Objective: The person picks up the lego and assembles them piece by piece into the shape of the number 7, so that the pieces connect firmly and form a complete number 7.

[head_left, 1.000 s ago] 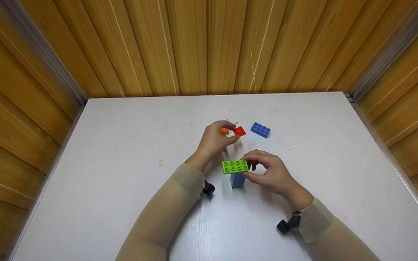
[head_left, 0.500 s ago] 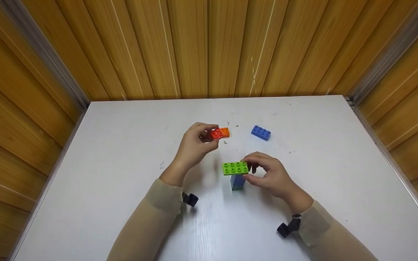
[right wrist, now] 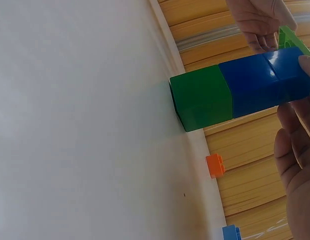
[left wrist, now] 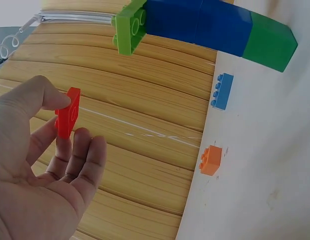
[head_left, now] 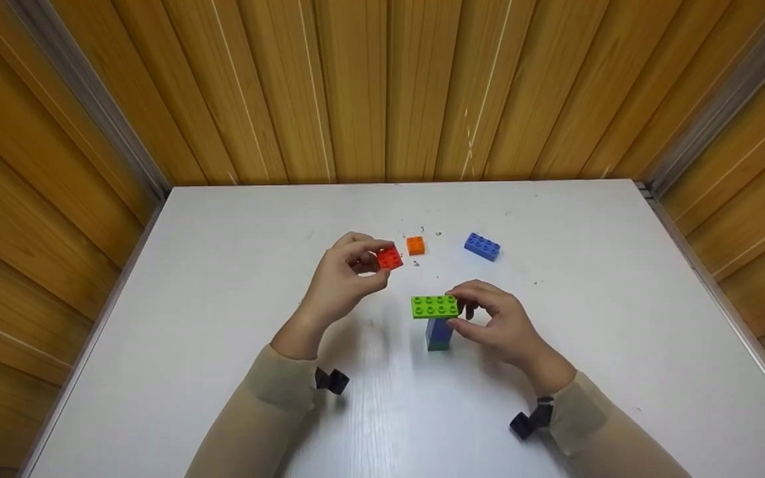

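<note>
My left hand [head_left: 342, 279] pinches a thin red toy building brick [head_left: 389, 258] between thumb and fingers, above the table and left of the tower. In the left wrist view the red brick [left wrist: 70, 114] is on edge, away from everything but the hand. A brick tower [head_left: 439, 332] stands upright: dark green block [right wrist: 202, 97] at the bottom, blue blocks [right wrist: 262, 75] above, a thin light green brick [head_left: 434, 307] on top, jutting left. My right hand [head_left: 499, 322] holds the tower near its top from the right, its thumb against the upper blue part.
Behind the hands, a small orange brick [head_left: 416, 245] and a longer blue brick [head_left: 482, 246] lie on the white table [head_left: 236, 265]. Wood-look panels [head_left: 382, 93] wall off the table's back and sides.
My left hand has drawn the red brick left and toward me, off the orange brick's side, and turned it studs up. The right hand keeps its hold on the tower.
</note>
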Tool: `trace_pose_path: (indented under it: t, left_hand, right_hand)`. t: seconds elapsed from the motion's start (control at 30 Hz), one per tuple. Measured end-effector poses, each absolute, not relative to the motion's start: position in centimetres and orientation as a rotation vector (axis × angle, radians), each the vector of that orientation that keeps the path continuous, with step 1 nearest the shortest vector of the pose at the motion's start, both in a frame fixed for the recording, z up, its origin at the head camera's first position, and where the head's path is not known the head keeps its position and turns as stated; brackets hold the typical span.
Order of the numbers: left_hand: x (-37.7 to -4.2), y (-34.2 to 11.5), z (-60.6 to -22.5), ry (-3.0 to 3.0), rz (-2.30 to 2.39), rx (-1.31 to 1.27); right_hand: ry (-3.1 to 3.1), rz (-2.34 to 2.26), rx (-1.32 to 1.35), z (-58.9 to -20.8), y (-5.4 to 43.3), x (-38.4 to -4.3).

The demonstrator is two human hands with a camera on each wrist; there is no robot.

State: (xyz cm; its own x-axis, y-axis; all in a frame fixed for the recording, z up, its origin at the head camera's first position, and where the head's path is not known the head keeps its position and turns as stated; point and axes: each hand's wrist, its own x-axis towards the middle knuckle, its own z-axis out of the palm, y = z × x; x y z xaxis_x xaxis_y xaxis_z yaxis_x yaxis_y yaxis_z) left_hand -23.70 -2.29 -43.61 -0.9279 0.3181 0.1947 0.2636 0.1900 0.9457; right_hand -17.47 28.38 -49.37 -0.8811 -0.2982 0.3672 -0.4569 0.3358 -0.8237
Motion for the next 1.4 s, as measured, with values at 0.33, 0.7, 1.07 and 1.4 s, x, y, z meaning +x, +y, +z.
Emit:
trace_pose_path:
  t: [0.33, 0.7, 1.07, 1.4]
  left_hand:
    - [-23.5, -2.7, -44.3, 2.252, 1.834, 0.565]
    - [-23.3, -3.2, -44.2, 2.191, 1.683, 0.710]
    - [-23.3, -2.5, -44.9, 2.075, 1.579, 0.746]
    - [-23.0, -2.0, -45.6, 2.066, 1.618, 0.702]
  right_hand:
    - [-2.391, 1.589, 0.720, -49.9, 28.1, -17.3]
    - [-2.390, 1.568, 0.698, -49.8, 28.2, -17.4]
    - [-2.337, 1.503, 0.733, -50.1, 28.3, -17.8]
    - [-2.375, 1.506, 0.704, -50.1, 28.0, -17.6]
